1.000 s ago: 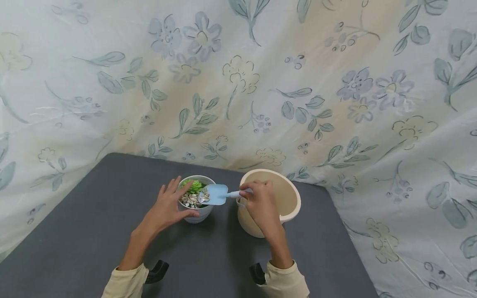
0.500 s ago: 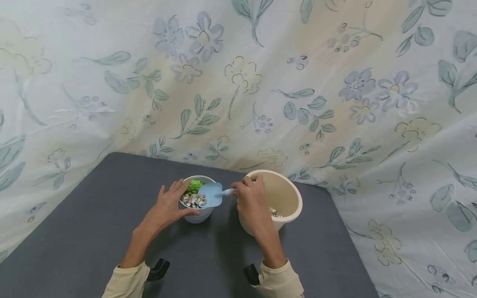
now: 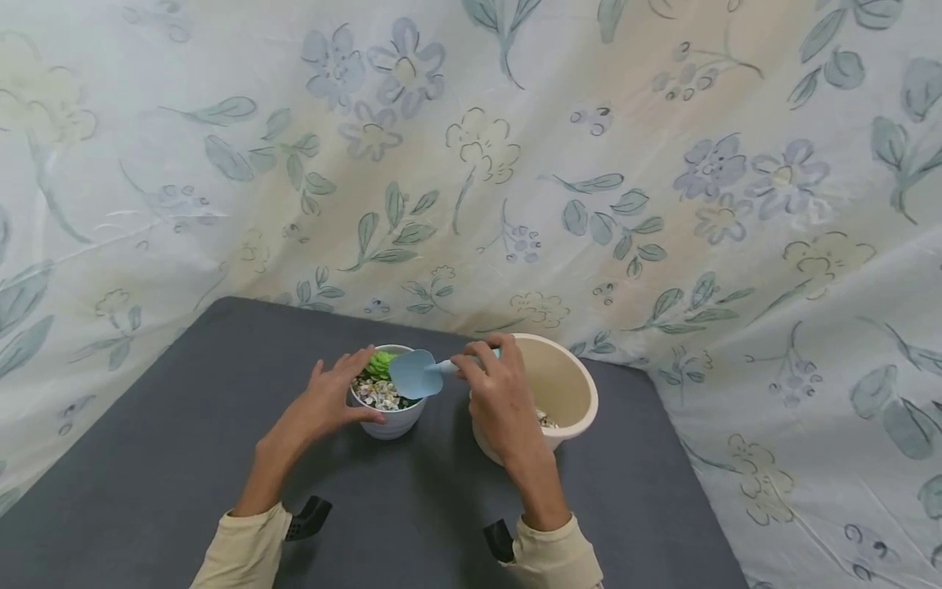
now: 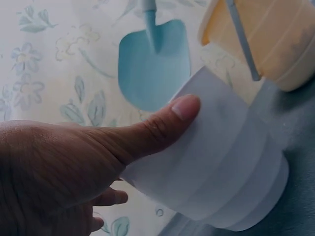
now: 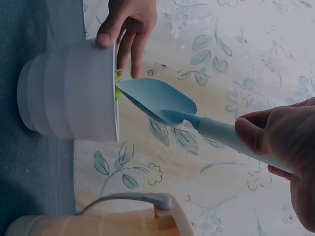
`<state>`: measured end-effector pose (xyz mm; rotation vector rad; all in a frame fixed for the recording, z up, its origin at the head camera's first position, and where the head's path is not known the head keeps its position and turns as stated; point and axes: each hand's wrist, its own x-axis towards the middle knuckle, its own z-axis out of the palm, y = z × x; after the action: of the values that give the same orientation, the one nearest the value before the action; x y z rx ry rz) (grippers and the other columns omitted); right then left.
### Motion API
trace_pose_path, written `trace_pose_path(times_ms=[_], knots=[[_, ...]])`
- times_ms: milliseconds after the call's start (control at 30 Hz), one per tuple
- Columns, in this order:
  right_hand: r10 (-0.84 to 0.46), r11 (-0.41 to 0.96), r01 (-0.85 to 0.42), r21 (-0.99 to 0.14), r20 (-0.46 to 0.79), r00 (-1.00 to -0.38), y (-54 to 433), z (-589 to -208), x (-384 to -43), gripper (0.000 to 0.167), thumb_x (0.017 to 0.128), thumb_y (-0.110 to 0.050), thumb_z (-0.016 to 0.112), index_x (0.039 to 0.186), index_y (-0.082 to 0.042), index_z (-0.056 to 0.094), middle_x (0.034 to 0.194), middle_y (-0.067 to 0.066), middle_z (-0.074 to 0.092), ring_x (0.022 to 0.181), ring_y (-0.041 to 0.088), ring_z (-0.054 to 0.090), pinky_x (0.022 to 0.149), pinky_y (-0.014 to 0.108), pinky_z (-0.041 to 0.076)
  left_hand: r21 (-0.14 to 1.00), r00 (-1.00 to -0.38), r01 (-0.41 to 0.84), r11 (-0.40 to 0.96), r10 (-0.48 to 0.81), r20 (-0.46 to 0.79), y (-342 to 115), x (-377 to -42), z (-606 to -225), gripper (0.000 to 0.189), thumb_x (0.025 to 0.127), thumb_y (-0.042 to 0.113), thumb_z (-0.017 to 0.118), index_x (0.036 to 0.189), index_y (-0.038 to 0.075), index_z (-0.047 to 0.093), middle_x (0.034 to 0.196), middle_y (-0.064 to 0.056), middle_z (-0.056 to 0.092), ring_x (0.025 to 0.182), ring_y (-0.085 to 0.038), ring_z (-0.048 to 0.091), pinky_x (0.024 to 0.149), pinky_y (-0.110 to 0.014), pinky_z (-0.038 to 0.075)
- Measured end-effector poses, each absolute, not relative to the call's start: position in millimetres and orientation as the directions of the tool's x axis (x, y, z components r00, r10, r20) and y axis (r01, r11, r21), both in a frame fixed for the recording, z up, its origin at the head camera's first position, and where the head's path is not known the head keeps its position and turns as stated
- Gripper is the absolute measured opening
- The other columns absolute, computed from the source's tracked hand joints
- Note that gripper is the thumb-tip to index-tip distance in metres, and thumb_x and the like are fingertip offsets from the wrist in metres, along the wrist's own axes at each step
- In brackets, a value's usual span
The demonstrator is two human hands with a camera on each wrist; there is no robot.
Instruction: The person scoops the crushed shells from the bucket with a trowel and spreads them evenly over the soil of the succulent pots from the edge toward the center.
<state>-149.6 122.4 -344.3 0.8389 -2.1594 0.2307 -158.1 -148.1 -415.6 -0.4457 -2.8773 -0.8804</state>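
Note:
My right hand [image 3: 506,401] grips the handle of a light blue trowel [image 3: 415,374]. Its blade tilts down over the rim of a white ribbed plant pot [image 4: 216,157], and I see no stones on the blade. Inside the pot, a green succulent [image 3: 379,366] stands at the back with pale pebbles [image 3: 383,394] in front. My left hand [image 3: 321,404] is at the pot's left side, its fingers spread and fairly straight. In the left wrist view the thumb [image 4: 162,125] rests against the pot's upper wall; the other fingers reach past the rim.
A larger cream bucket [image 3: 581,409] with a grey handle [image 5: 128,197] stands to the right of the pot, partly behind my right hand. Some pebbles [image 3: 546,420] lie inside it. Floral cloth [image 3: 471,164] hangs behind the dark grey tabletop [image 3: 397,507].
The trowel, at first level with pebbles on it, has tipped over the pot, and its pebbles are gone from the blade. My right hand has shifted slightly left. The left hand stays by the pot.

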Motion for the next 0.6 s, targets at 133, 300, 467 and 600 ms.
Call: trace_pose_path(times_ms=[133, 300, 467, 600], knots=[[-0.453, 0.773, -0.628, 0.095, 0.774, -0.442, 130.2, -342.9, -149.7, 0.016, 0.085, -0.001, 0.085, 0.099, -0.008, 0.082, 0.101, 0.006, 0.075, 0.105, 0.028, 0.055, 0.091, 0.041, 0.053, 0.543, -0.947, 0.315, 0.778, 0.294, 0.129, -155.8, -165.8, -411.2, 0.113, 0.077, 0.041, 0.092, 0.162, -0.002, 0.032, 0.165, -0.030, 0.036, 0.152, -0.056, 0.032, 0.121, -0.081, 0.012], [-0.389, 0.774, -0.630, 0.067, 0.835, -0.389, 152.3, -339.8, -150.1, 0.013, 0.084, -0.002, 0.084, 0.097, -0.006, 0.081, 0.097, 0.008, 0.075, 0.099, 0.032, 0.054, 0.087, 0.043, 0.053, 0.540, -0.925, 0.347, 0.767, 0.374, 0.064, -165.4, -179.1, -403.2, 0.114, 0.075, 0.039, 0.093, 0.162, -0.002, 0.032, 0.166, -0.030, 0.034, 0.153, -0.058, 0.027, 0.121, -0.080, 0.006], [-0.308, 0.808, -0.590, 0.000, 0.853, -0.421, 182.6, -334.9, -145.3, 0.011, 0.087, -0.004, 0.081, 0.098, -0.004, 0.081, 0.100, 0.011, 0.074, 0.098, 0.035, 0.053, 0.085, 0.045, 0.052, 0.578, -0.888, 0.358, 0.734, 0.458, -0.032, -178.0, -192.1, -393.3, 0.117, 0.071, 0.039, 0.093, 0.164, 0.004, 0.031, 0.168, -0.034, 0.024, 0.155, -0.060, 0.016, 0.121, -0.081, -0.002], [-0.271, 0.834, -0.552, -0.016, 0.859, -0.434, 209.5, -331.3, -142.9, 0.010, 0.088, -0.004, 0.080, 0.097, -0.002, 0.081, 0.100, 0.016, 0.074, 0.097, 0.038, 0.053, 0.089, 0.051, 0.048, 0.577, -0.854, 0.372, 0.727, 0.511, -0.093, -188.3, -201.4, -385.2, 0.121, 0.067, 0.041, 0.093, 0.165, 0.008, 0.031, 0.169, -0.035, 0.019, 0.157, -0.059, 0.013, 0.120, -0.081, -0.005]])
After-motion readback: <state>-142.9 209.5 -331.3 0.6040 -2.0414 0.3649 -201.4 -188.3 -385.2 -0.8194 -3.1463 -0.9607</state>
